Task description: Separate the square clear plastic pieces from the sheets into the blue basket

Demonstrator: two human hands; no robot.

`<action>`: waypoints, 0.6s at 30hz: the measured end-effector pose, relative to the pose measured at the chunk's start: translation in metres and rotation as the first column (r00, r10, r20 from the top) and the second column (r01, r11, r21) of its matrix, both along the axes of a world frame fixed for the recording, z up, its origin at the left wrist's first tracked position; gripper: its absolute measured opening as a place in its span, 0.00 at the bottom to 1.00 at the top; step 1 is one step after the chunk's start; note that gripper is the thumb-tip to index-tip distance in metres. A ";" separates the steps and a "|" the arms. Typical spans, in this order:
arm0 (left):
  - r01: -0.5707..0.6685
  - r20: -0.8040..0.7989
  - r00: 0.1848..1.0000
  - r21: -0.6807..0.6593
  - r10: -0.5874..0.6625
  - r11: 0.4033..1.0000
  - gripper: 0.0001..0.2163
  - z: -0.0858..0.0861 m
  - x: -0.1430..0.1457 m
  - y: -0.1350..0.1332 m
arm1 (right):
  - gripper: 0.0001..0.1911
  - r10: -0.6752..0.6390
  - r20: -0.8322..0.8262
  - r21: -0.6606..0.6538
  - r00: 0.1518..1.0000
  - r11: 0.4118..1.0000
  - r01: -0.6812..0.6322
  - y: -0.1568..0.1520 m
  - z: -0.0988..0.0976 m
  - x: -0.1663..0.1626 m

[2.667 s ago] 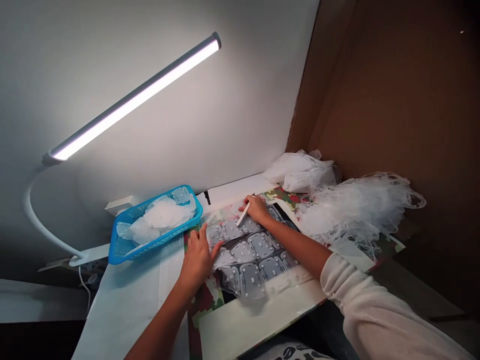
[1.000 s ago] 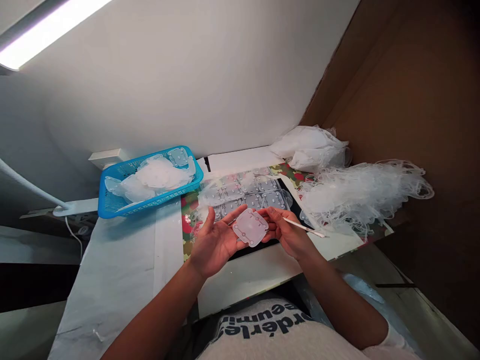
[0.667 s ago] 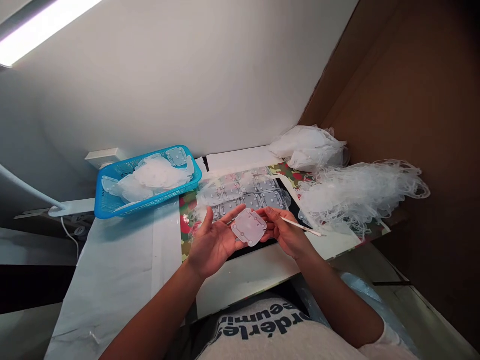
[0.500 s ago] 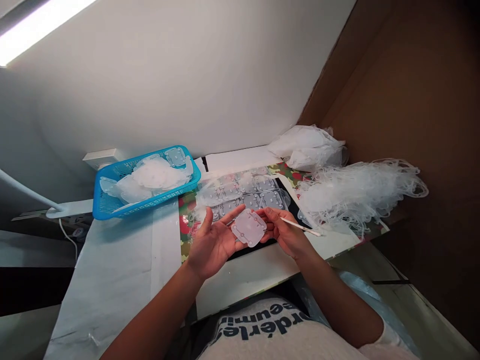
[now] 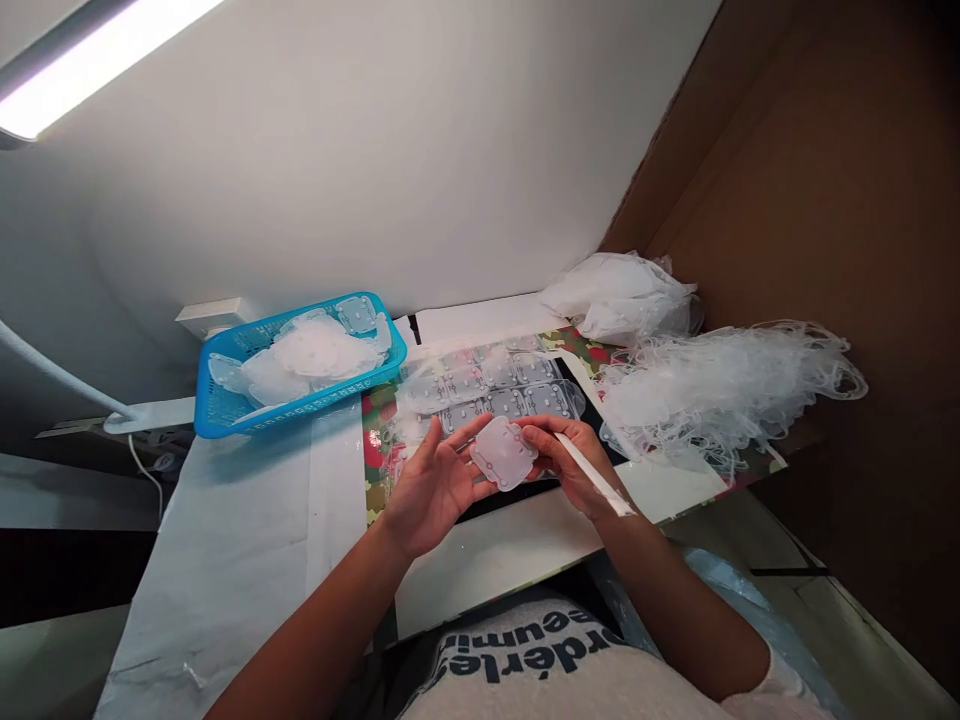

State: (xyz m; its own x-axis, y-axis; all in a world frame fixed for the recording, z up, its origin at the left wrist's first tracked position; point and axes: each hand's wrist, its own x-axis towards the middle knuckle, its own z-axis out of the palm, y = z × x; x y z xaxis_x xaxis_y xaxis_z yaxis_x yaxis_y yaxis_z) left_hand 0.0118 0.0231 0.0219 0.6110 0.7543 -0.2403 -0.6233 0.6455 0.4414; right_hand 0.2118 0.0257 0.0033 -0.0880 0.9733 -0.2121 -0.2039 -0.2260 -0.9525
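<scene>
Left hand [image 5: 439, 495]: palm up and spread, thumb standing apart, its fingertips under the left part of the piece
Right hand [image 5: 577, 465]: thumb and fingers closed on a stick, the thumb at the piece's right edge
Translucent piece [image 5: 504, 455]: flat, roughly square with rounded corners, lying between the two hands, raised in front of the sheet
Flat white stick [image 5: 595, 475]: slanting from the right hand's fingers towards the near right, its near end above the wrist
Sheet of parts [image 5: 517, 372]: clear, with rows of similar shapes, lying on the table just beyond the hands
Black mat [image 5: 596, 415]: showing along the sheet's right side
Patterned board [image 5: 379, 415]: red and green, showing at the left of the sheet
Blue basket [image 5: 319, 393]: left of the sheet, holding a heap of translucent pieces [image 5: 322, 350]
Tangled clear strips [image 5: 735, 390]: a loose pile right of the sheet
White plastic bag [image 5: 615, 295]: far right, crumpled, just behind the pile
Lamp [image 5: 105, 65]: lit, at the far left, partly cut off
Cardboard panel [image 5: 810, 200]: upright along the right side
</scene>
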 end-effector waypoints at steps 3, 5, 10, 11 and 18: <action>0.054 -0.044 0.998 0.018 -0.053 0.998 0.25 -0.003 0.003 -0.003 | 0.15 -0.006 0.068 0.059 0.998 0.998 0.002 -0.001 0.006 -0.003; 0.103 -0.040 0.994 0.042 -0.101 0.994 0.25 -0.004 0.005 -0.005 | 0.16 0.010 0.124 0.098 0.992 0.995 -0.023 -0.002 0.010 -0.005; 0.138 -0.014 0.990 0.056 -0.138 0.989 0.26 0.000 0.005 -0.005 | 0.16 0.062 0.219 0.141 0.974 0.985 -0.094 -0.005 0.021 -0.009; 0.133 -0.010 0.991 0.049 -0.133 0.990 0.26 0.000 0.004 -0.004 | 0.16 0.058 0.235 0.154 0.970 0.983 -0.096 -0.006 0.022 -0.010; 0.040 0.027 0.999 -0.072 -0.038 0.997 0.29 -0.004 0.000 -0.002 | 0.12 0.107 0.473 0.444 0.875 0.829 -0.341 -0.020 0.030 -0.014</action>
